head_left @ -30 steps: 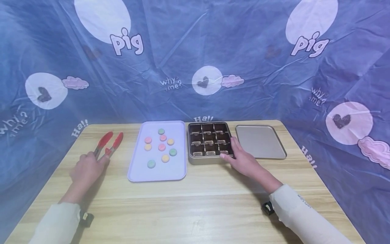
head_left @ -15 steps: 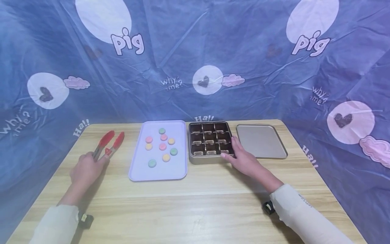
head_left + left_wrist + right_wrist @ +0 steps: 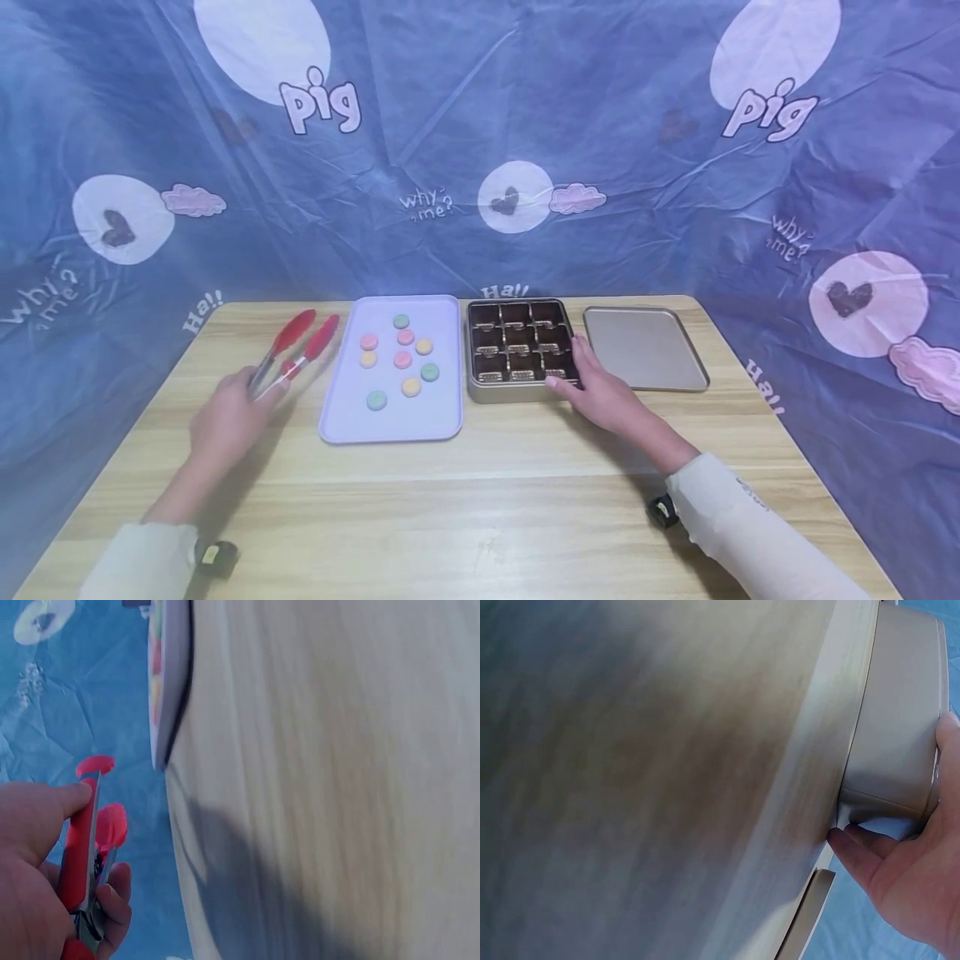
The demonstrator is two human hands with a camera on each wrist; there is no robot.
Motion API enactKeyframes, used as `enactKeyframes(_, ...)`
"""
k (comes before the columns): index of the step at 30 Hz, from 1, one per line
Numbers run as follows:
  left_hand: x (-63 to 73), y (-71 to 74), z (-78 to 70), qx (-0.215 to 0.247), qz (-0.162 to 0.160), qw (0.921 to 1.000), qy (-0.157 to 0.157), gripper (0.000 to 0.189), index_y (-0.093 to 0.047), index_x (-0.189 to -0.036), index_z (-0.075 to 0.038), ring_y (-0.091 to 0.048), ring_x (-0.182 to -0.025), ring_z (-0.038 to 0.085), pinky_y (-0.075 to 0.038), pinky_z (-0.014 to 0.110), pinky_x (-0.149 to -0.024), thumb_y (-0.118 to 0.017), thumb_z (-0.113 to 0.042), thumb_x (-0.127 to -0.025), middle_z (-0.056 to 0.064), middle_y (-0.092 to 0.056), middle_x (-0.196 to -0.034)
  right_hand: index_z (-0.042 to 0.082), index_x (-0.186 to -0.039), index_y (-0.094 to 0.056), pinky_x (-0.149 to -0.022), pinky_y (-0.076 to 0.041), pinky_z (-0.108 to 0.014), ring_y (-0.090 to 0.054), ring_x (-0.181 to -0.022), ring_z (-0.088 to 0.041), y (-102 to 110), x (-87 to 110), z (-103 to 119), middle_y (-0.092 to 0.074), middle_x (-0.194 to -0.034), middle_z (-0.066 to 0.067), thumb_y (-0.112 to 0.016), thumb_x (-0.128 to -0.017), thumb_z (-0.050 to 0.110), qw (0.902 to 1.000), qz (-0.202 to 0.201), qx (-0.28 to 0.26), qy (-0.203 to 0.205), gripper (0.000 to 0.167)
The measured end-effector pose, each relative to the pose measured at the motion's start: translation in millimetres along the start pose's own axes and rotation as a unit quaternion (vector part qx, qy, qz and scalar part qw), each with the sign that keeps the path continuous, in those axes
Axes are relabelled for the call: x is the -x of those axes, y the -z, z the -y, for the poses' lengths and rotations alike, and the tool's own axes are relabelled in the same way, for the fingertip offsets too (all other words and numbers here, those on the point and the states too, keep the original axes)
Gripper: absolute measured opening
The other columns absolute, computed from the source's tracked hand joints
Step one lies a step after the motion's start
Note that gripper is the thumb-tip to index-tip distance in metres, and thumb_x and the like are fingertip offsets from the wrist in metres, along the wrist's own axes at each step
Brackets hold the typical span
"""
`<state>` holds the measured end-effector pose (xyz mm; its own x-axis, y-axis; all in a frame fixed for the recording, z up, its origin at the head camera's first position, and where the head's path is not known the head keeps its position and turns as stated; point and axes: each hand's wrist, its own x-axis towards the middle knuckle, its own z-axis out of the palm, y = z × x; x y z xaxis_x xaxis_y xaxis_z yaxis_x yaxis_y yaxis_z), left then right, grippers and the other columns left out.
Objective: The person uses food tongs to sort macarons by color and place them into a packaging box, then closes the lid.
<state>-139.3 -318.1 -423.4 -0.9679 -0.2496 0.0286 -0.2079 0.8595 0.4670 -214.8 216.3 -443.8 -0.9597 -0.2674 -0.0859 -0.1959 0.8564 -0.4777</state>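
My left hand (image 3: 234, 415) grips red-tipped metal tongs (image 3: 295, 332), held above the table just left of the lilac tray (image 3: 420, 423). In the left wrist view the thumb presses one red-covered arm of the tongs (image 3: 78, 851), and fingers curl around the other side; the tips stand apart. Small round pastel discs in green, pink and yellow, such as this pink disc (image 3: 402, 359), lie scattered on the tray. My right hand (image 3: 606, 398) holds the near right corner of a square tin (image 3: 502, 394), thumb at its front, fingers along its right side. Dark dividers split the tin into several empty compartments.
A flat metal lid (image 3: 645, 350) lies on the wooden table (image 3: 450, 517) right of the tin. Behind the table hangs a blue printed cloth (image 3: 420, 250), which also covers both sides.
The left hand has carried the tongs rightward and slightly away, closer to the tray. The right hand keeps its hold on the tin, and the discs lie as before.
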Motion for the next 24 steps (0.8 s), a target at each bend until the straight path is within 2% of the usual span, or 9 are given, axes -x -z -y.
enactKeyframes(6, 10.6, -3.7, -18.0, 0.018, 0.014, 0.9996, -0.015, 0.080, -0.044, -0.147, -0.001, -0.058, -0.102, 0.042, -0.045, 0.061, -0.079, -0.051, -0.063, -0.097, 0.028, -0.056, -0.127, 0.022, -0.160, 0.014, -0.111, -0.033, -0.067, -0.032, -0.144, -0.050, -0.2, -0.2, 0.5, 0.010, -0.170, -0.006, -0.043, -0.096, 0.071, 1.0000, 0.001, -0.006, -0.001, 0.099)
enactKeyframes(11, 17.0, -7.1, -31.7, 0.013, 0.033, 0.9990, -0.028, 0.084, -0.041, -0.151, -0.002, -0.053, -0.122, 0.050, -0.042, 0.070, -0.090, -0.049, -0.066, -0.096, 0.030, -0.049, -0.143, 0.019, -0.161, 0.012, -0.106, -0.038, -0.068, -0.036, -0.141, -0.051, 0.5, 0.8, 0.1, 0.011, -0.170, -0.005, -0.043, -0.096, 0.071, 1.0000, 0.000, -0.005, -0.002, 0.099)
enactKeyframes(14, 20.3, -9.1, -36.8, 0.007, 0.038, 0.9985, -0.040, 0.085, -0.039, -0.152, -0.002, -0.053, -0.123, 0.050, -0.041, 0.071, -0.092, -0.049, -0.066, -0.096, 0.028, -0.050, -0.144, 0.017, -0.162, 0.009, -0.104, -0.040, -0.068, -0.037, -0.141, -0.052, 0.7, 0.9, -0.2, 0.011, -0.170, -0.006, -0.042, -0.096, 0.071, 1.0000, -0.003, 0.000, -0.001, 0.099)
enactKeyframes(18, 24.4, -12.5, -38.0, -0.005, 0.029, 0.9971, -0.070, 0.077, -0.043, -0.150, -0.003, -0.057, -0.119, 0.048, -0.043, 0.070, -0.090, -0.053, -0.059, -0.098, 0.026, -0.054, -0.139, 0.017, -0.162, 0.010, -0.104, -0.039, -0.069, -0.035, -0.141, -0.052, 0.5, 0.2, 0.9, 0.010, -0.170, -0.007, -0.042, -0.097, 0.071, 1.0000, -0.003, 0.002, 0.002, 0.099)
enactKeyframes(24, 26.8, -18.0, -40.9, -0.023, 0.030, 0.9950, -0.092, 0.071, -0.046, -0.147, -0.001, -0.055, -0.123, 0.048, -0.044, 0.069, -0.093, -0.060, -0.050, -0.097, 0.026, -0.055, -0.139, 0.022, -0.160, 0.014, -0.107, -0.036, -0.069, -0.031, -0.144, -0.051, 0.9, -0.3, 1.6, 0.012, -0.169, -0.004, -0.042, -0.097, 0.071, 1.0000, 0.000, -0.005, 0.000, 0.098)
